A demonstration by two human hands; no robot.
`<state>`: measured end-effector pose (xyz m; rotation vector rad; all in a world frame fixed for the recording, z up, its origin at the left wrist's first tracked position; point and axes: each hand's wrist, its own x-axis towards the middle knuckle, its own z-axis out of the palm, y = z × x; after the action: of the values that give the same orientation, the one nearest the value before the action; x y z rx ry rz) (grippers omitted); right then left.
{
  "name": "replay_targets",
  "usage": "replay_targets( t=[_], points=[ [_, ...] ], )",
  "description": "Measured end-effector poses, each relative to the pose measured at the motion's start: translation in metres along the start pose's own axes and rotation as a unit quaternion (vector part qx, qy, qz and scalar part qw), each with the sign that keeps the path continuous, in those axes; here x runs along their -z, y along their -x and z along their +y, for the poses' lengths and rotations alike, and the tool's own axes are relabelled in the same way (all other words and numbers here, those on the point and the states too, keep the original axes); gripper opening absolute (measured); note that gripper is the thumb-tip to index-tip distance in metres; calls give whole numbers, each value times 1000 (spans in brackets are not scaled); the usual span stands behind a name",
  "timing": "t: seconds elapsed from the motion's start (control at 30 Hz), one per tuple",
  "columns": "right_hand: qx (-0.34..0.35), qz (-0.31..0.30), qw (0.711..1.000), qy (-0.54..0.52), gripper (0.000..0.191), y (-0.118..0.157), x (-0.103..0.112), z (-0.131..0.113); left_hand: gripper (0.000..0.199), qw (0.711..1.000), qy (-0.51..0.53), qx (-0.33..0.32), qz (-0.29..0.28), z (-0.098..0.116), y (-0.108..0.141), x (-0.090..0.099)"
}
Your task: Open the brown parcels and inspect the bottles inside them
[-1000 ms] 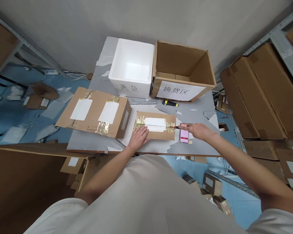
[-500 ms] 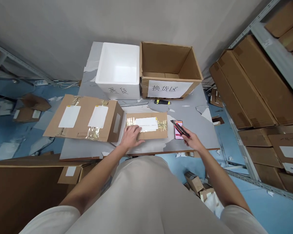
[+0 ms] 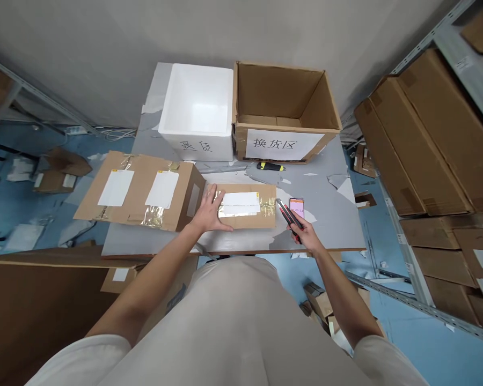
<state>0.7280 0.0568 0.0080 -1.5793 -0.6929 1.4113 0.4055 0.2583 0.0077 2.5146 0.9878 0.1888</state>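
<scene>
working at the gray table (image 3: 330,228), facing the two-label carton (image 3: 140,199) at left and, just right of it, the small taped carton (image 3: 247,220); resting the left hand (image 3: 208,214), spread wide, on its left end; clamping the right hand (image 3: 304,234) around the red-black cutter (image 3: 287,214), partly hiding the phone (image 3: 297,206).

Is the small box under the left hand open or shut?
Shut: the small box has a flat top with no flap raised. Whether its tape is fully cut, I cannot tell.
</scene>
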Motion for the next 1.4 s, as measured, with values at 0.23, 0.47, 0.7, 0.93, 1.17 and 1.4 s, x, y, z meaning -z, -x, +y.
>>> replay_targets(
  t=[0.23,0.47,0.7,0.93,1.17,1.4],
  points=[
    [-52,-44,998,5,78,8,13,0,139,1000,16,23,0,2,-3,-2],
    [-91,-102,990,43,74,29,16,5,140,999,22,28,-6,-2,-5,-3],
    [-93,-45,993,51,75,48,40,4,142,999,36,19,-15,-2,-5,-1],
    [-25,152,985,-73,58,40,-23,9,105,995,71,74,17,-3,-10,9],
    [-10,206,957,-205,48,16,-112,19,50,954,208,202,71,-30,-36,17],
    [47,191,973,-118,56,-60,-72,-17,42,898,318,265,147,-30,8,3]
  ],
)
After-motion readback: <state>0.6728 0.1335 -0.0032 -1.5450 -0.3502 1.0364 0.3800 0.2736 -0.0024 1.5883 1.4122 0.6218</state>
